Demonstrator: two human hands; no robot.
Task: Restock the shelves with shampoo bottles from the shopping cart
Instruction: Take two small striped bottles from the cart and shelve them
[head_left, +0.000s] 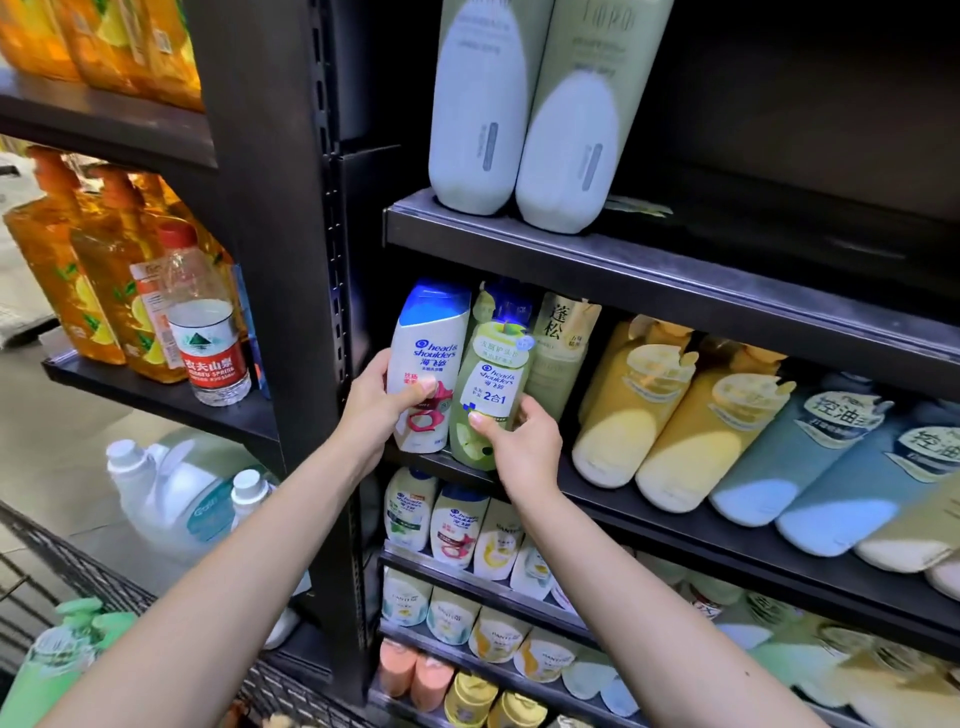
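**Two bottles at the shelf, both hands on**

Head view: I see the left hand (376, 402) wrapped round the white shampoo bottle (423, 364), thumb across its label, at centre frame. Just beside it, touching, stands the green shampoo bottle (488, 379), and the right hand (519, 441) pinches its lower part, thumb on the front. Both bottles sit at the left end of the middle shelf (675, 525). The shopping cart (93, 582) shows at lower left, with a green bottle (57, 660) inside.
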